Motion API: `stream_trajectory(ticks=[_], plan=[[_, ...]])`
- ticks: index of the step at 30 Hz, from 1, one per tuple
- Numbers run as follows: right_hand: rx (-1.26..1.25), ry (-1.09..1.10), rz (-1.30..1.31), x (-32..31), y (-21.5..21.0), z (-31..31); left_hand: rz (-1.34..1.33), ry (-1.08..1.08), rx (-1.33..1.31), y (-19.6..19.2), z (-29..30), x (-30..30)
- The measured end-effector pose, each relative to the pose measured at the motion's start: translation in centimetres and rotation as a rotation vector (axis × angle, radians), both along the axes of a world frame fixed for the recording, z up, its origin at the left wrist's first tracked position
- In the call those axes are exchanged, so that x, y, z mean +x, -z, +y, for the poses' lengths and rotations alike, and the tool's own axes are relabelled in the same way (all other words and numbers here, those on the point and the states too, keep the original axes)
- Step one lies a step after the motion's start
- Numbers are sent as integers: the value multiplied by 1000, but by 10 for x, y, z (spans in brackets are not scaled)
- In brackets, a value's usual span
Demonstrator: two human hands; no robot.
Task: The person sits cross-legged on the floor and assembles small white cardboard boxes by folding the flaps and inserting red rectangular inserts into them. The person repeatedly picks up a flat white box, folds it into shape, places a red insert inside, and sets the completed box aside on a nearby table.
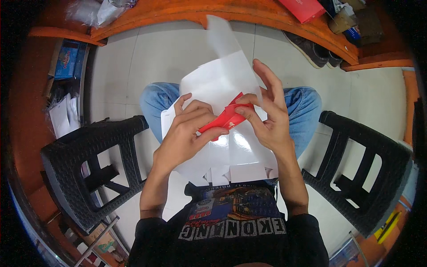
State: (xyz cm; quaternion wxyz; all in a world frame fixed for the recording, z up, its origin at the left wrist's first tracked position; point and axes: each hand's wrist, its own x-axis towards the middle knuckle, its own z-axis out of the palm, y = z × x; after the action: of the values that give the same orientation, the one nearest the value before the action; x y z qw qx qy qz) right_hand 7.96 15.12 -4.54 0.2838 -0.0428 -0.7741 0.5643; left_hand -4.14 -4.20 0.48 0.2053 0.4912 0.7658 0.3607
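Note:
A large glossy white sheet [242, 155] lies across my lap, with creases and small cut flaps along its near edge. Its far part rises, and the top end is blurred. Over its middle, a folded red paper piece [227, 118] with a small pale mark slants between my hands. My left hand [184, 129] grips the red paper's left end between thumb and fingers. At the other end, my right hand [267, 113] pinches the red paper with thumb and fingertips, one finger raised beside the white sheet. Whether the red paper is joined to the white sheet I cannot tell.
Black plastic stools stand at left [95, 164] and right [362, 169]. An orange wooden shelf [173, 20] curves along the far side, with a red box [304, 10] on it and dark shoes [311, 50] below. A blue box [66, 62] sits at far left.

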Motion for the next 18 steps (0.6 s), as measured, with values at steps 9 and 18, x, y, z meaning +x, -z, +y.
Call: stream_trajectory(ticks=[9, 18], plan=[[-60, -51, -188, 4, -8, 6, 57, 6, 53, 9, 1, 7], [78, -186, -206, 2, 0, 9, 183, -12, 85, 12, 0, 5]])
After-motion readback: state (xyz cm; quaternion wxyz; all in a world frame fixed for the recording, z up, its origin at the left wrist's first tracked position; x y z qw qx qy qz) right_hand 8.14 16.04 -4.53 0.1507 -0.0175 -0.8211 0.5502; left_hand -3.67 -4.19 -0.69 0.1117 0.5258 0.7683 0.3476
